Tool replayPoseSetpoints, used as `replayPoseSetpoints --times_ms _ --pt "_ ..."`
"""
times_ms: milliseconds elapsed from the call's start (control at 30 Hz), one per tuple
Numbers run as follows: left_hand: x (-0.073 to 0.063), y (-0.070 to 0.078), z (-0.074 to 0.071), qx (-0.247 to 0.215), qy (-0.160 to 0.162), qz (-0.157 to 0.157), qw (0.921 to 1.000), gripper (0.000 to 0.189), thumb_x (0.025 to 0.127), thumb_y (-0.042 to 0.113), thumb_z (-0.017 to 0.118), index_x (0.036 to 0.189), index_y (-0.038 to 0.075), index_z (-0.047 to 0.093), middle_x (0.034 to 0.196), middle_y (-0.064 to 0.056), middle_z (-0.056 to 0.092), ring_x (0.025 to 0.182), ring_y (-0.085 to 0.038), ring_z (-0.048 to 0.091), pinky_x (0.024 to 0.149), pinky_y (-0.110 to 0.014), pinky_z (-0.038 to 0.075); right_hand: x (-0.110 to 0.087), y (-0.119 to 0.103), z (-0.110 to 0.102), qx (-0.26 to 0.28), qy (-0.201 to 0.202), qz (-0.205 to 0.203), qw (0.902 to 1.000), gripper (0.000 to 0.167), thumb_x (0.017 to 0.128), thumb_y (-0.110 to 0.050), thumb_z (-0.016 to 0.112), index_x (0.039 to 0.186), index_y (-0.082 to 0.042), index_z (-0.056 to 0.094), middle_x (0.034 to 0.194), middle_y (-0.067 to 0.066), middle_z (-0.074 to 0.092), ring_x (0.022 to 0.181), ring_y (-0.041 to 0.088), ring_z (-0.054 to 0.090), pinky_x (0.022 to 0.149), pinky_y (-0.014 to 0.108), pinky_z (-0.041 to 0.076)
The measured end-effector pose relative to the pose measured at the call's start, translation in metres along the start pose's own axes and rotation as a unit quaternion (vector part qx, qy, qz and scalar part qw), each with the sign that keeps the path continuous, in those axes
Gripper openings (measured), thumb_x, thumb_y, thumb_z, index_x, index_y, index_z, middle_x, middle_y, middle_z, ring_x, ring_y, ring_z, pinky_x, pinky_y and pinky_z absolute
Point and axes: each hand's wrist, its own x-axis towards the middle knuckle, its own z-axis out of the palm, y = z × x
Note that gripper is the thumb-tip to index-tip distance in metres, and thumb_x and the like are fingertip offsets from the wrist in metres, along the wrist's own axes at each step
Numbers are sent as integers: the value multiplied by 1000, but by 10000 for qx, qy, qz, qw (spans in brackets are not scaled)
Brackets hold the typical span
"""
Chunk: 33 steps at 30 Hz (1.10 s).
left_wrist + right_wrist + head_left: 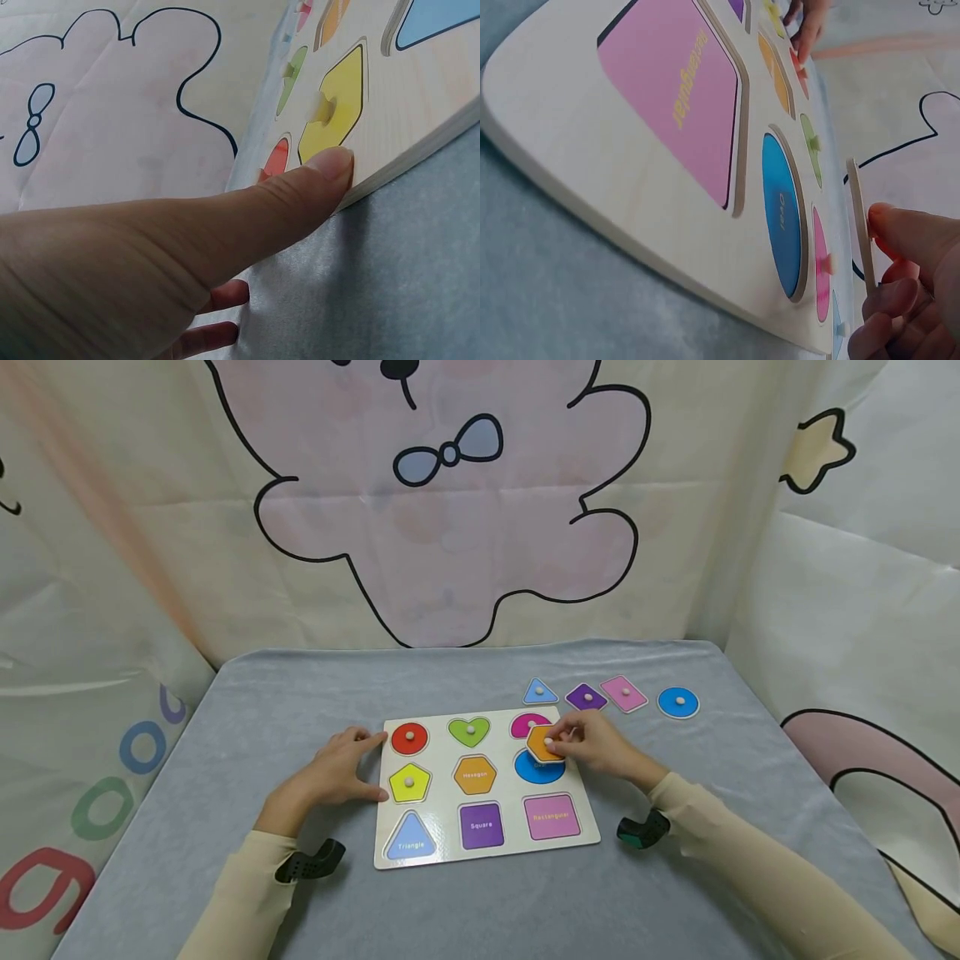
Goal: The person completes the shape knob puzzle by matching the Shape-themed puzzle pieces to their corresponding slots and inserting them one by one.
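An orange hexagon puzzle piece point(542, 745) is pinched at its knob by my right hand point(600, 745), raised over the right side of the wooden puzzle board point(438, 845). In the right wrist view the hexagon piece point(860, 225) shows edge-on, apart from the blue oval recess point(781, 217). The orange hexagon recess point(475, 775) lies bare mid-board. My left hand point(341, 770) touches the board's left edge with thumb and forefinger spread; its thumb point(300, 199) presses beside the yellow pentagon point(334, 105). Red circle, green heart, pink piece and pentagon sit in their recesses.
Behind the board lie a blue triangle piece point(539, 692), a purple square piece point(587, 697), a pink rectangle piece point(624, 693) and a blue oval piece point(678, 702). Grey cloth point(300, 685) covers the table. A patterned curtain point(450, 543) hangs behind it.
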Motion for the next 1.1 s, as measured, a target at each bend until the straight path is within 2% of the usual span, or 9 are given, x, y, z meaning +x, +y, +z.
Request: replayPoseSetpoints --times_ms 300,700,1100 --pt "0 -1 2 -28 -17 -19 10000 100 72 42 90 154 7 43 139 -21 48 122 -37 45 105 -58 43 3 -9 8 178 -60 -116 9998 10 88 -10 78 93 -2 77 74 3 55 66 15 48 57 19 39" --pt "0 1 0 -37 21 51 10000 100 72 43 90 153 7 43 140 -22 48 123 -38 45 105 -59 43 11 -24 21 75 -133 -129 9998 11 89 -12 77 97 -4 77 75 1 55 70 16 49 59 19 38" --pt "-1 2 -2 32 -3 45 10000 101 72 44 90 153 7 43 140 -22 48 124 -38 46 105 -60 41 17 -37 43 404 -416 -234 9980 11 90 -12 76 96 -3 78 76 1 54 63 13 47 57 19 37"
